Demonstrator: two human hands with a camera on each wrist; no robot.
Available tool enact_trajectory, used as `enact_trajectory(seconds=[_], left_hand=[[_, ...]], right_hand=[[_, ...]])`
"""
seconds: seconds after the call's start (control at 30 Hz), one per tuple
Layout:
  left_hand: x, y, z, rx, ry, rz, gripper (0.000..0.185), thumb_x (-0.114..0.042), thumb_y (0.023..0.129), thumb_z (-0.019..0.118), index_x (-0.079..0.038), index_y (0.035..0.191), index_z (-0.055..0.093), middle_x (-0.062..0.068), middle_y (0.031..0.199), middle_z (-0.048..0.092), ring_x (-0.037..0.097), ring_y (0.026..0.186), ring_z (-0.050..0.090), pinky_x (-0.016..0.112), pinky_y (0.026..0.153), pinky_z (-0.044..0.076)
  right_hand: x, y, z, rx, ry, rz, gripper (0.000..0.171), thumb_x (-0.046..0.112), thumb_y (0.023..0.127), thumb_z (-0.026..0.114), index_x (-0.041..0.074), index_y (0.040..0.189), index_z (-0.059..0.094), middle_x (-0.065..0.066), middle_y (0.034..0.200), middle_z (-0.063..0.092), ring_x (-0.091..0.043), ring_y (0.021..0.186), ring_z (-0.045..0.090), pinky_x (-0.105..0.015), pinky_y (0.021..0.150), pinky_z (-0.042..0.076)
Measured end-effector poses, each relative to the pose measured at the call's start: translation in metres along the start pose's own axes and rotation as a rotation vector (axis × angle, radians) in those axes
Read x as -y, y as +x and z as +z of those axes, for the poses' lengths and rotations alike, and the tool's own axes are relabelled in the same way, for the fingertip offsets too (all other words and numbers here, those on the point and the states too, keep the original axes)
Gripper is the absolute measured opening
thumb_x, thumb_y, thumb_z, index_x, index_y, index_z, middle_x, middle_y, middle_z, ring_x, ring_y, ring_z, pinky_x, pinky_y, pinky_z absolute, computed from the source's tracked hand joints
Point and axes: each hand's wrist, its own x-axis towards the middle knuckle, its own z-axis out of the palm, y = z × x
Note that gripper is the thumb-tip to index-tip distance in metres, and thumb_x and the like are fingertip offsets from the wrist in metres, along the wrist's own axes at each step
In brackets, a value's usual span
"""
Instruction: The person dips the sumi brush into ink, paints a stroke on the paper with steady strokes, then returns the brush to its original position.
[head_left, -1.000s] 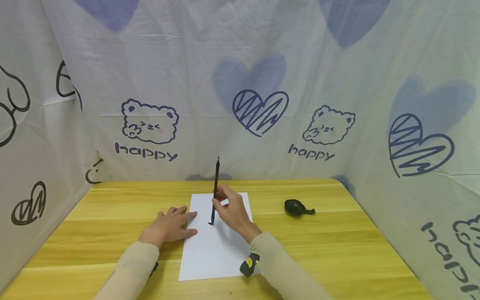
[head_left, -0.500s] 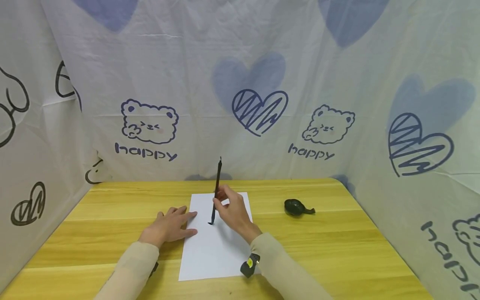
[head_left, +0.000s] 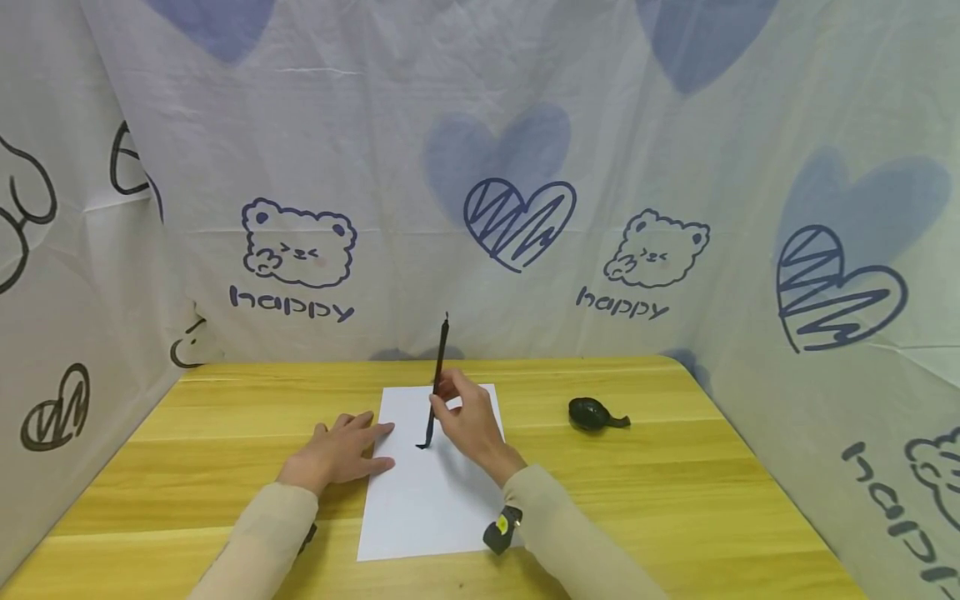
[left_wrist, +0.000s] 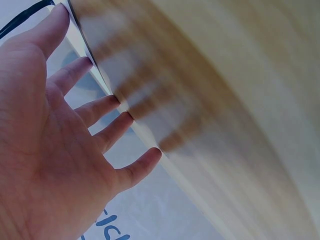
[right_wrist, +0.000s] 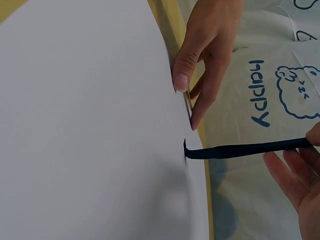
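Between the thumb and fingers of my right hand [head_left: 468, 419] a black ink brush [head_left: 438, 367] is pinched, its handle nearly upright and leaning slightly right. Its bent black bristles touch a white sheet of paper [head_left: 420, 508], beside a short dark ink mark. In the right wrist view the brush [right_wrist: 240, 150] meets the paper [right_wrist: 90, 120] with its bristles curled over. My left hand [head_left: 337, 454] lies with fingers spread at the left edge of the sheet, thumb and index finger on the paper. The left wrist view shows those straight fingers [left_wrist: 137, 170] touching the surface.
A dark, rounded bottle-like object with a narrow neck [head_left: 590, 415] lies on the wooden table [head_left: 660, 500] right of the paper. White cloth with hearts and bears [head_left: 405, 167] hangs behind and at both sides. A black device [head_left: 501, 531] sits at the right wrist.
The top of the brush has tipped to the right, and my right hand has shifted slightly right. A short ink mark shows a little longer beside the bristles. The left hand stays put.
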Motion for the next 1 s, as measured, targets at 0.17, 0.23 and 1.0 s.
enact_trajectory(seconds=[0.17,0.23,1.0], left_hand=[[0.0005,0.0,0.0004,0.0,0.0,0.002,0.071,-0.061,0.095,0.063,-0.022,0.153,0.052,0.023,0.163,0.04,0.051,0.147,0.038,0.083,0.112,0.023],[0.001,0.0004,0.0008,0.0,-0.002,0.002,0.071,-0.061,0.095,0.063,-0.022,0.153,0.052,0.023,0.163,0.04,0.051,0.147,0.037,0.083,0.112,0.023],[0.0002,0.0014,0.0015,-0.002,0.007,-0.012,0.07,-0.061,0.094,0.064,-0.023,0.153,0.052,0.022,0.163,0.04,0.05,0.147,0.038,0.082,0.112,0.023]], right_hand=[[0.0005,0.0003,-0.0013,-0.008,0.005,-0.001,0.019,0.001,0.093,0.069,0.004,0.112,0.066,-0.013,0.091,0.073,-0.023,0.084,0.071,-0.018,0.063,0.056],[0.0005,0.0004,-0.0017,-0.005,0.008,0.002,0.019,0.001,0.093,0.069,0.003,0.112,0.066,-0.013,0.091,0.073,-0.023,0.084,0.071,-0.018,0.063,0.056],[-0.0031,0.0007,-0.0092,0.006,-0.017,0.013,0.017,0.002,0.095,0.069,0.003,0.112,0.066,-0.013,0.092,0.074,-0.022,0.085,0.07,-0.018,0.064,0.058]])
